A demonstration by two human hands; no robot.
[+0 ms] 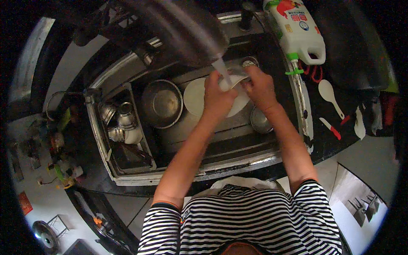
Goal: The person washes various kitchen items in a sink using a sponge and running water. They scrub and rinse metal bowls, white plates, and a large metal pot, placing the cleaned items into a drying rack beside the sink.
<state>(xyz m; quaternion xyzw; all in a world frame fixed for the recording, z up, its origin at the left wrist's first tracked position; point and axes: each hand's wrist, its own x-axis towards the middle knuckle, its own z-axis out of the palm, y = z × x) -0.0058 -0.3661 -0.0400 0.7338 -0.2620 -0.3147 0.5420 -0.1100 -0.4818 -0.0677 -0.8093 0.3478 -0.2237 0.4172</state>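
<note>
My left hand (220, 97) and my right hand (260, 89) grip a white dish (239, 79) between them, tilted over the sink (191, 138). Water (225, 72) runs onto it from a dark, blurred faucet (188, 30) close to the camera. Fingers cover much of the dish, so its full shape is hidden. Beneath my hands lies a larger white round dish (193, 97), partly covered by my left hand. To its left rests a wide metal bowl (165, 105). A smaller metal bowl (261, 121) shows partly behind my right forearm.
Metal cups and bowls (127, 119) fill a basin at the sink's left. On the right counter are a white detergent jug (301, 35), a rice paddle (326, 91) and a red-handled knife (331, 128). The sink's pale rim (239, 166) runs before me.
</note>
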